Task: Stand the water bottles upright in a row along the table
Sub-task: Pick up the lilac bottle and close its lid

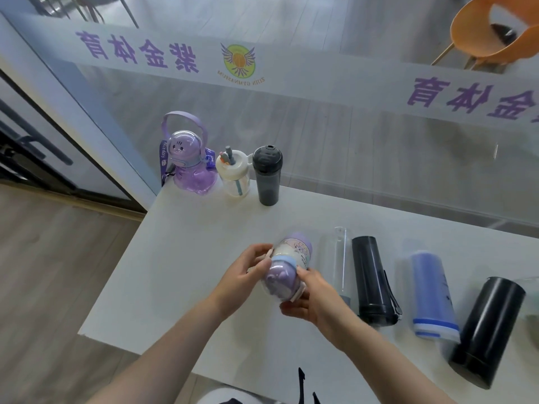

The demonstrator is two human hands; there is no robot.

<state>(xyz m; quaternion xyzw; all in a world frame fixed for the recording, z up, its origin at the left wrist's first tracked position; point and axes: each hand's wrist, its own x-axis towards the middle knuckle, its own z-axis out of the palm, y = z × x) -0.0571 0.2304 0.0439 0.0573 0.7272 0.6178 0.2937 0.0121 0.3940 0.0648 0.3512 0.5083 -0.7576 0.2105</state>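
Both hands hold a small purple-and-white cartoon bottle [287, 268] tilted above the white table [186, 258]; my left hand [248, 275] grips its left side, my right hand [313, 301] cups its lid end. Three bottles stand upright at the far edge: a purple bear-shaped bottle with a strap [189, 164], a white straw bottle [234, 174] and a dark grey bottle [267, 176]. Lying on their sides to the right are a clear bottle [338, 258], a black bottle [372, 281], a blue bottle [433, 295] and a wide black bottle [487, 330].
A glass wall with purple lettering [291, 91] runs just behind the table's far edge. The table's left edge drops to a wooden floor [58, 272]. An orange chair [490, 33] stands beyond the glass. Something pale green [532, 298] shows at the right border.
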